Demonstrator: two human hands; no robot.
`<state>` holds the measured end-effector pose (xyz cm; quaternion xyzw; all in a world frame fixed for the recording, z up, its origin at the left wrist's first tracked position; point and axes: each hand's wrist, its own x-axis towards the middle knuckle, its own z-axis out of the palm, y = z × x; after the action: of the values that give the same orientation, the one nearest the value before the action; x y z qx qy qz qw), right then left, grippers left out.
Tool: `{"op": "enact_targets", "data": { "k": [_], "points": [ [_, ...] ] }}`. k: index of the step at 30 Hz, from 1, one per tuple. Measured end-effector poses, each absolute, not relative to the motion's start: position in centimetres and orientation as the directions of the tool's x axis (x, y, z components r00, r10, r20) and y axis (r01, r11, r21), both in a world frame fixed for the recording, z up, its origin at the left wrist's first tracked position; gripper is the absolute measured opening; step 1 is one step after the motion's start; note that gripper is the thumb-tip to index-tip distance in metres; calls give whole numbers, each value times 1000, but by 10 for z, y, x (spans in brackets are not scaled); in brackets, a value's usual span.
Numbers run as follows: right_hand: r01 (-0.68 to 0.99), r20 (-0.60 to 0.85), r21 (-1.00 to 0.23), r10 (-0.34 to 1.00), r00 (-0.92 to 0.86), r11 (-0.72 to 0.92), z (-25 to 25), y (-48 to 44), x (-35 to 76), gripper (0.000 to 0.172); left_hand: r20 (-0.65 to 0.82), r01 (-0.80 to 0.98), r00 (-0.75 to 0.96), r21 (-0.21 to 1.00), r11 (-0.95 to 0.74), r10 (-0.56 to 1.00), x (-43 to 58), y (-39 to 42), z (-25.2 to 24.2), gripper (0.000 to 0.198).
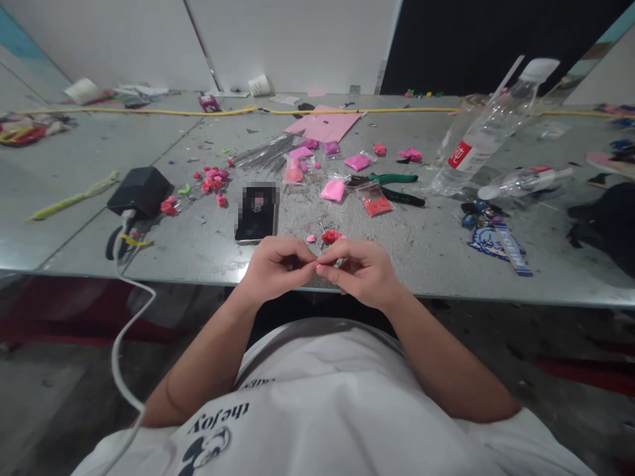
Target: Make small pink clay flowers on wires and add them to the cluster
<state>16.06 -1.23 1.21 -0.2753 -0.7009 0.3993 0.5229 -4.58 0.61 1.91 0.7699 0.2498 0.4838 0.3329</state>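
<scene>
Beyond our grip we see a scuffed, metal-looking table (431, 244), matt red clay (331, 236) nearest; leftward, a glossy phone (254, 223); far right, a clear plastic bottle (496, 129).

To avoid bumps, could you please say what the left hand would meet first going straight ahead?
Most likely the right hand, directly opposite; whether their fingertips touch is unclear.

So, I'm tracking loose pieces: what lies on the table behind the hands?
Beyond the left hand, a phone and small pink piece; beyond the right hand, a red clump, its near edge seemingly covered. Whatever lies beneath the hands is hidden.
</scene>
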Motion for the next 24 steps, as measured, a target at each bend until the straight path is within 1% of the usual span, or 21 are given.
{"op": "enact_targets", "data": {
  "k": [2,5,6,8,11,13,14,17,19,22,24],
  "points": [
    [-109,393,-919,852,-346,379,13,-12,162,11,627,70,445,688,-723,640,-46,7,21,12],
    [-207,278,-956,859,-430,206,16,-11,165,14,657,80,481,627,-775,581,-46,7,23,14],
    [-240,261,-957,852,-453,166,17,-10,166,14,659,78,482,624,-777,578,-45,7,22,15],
    [-300,235,-950,842,-486,92,19,-9,168,17,649,59,463,657,-752,604,-45,7,21,13],
    [-373,208,-928,852,-481,16,16,-9,170,21,621,59,362,729,-682,695,-48,6,21,9],
    [-417,212,-909,877,-431,15,13,-10,171,21,616,131,322,723,-679,719,-54,5,24,5],
    [-435,216,-900,895,-391,26,12,-10,172,22,615,185,333,701,-689,715,-59,5,26,2],
    [-476,224,-876,941,-255,80,10,-10,170,27,540,349,478,607,-714,693,-75,6,34,11],
    [-486,232,-867,952,-198,110,9,-10,168,29,476,449,534,541,-712,699,-83,6,36,18],
    [-481,245,-866,954,-176,134,9,-9,167,29,406,532,576,472,-702,710,-87,8,33,26],
    [-478,251,-867,952,-174,141,9,-9,167,29,350,551,606,464,-694,714,-85,10,29,29]
  ]
}}
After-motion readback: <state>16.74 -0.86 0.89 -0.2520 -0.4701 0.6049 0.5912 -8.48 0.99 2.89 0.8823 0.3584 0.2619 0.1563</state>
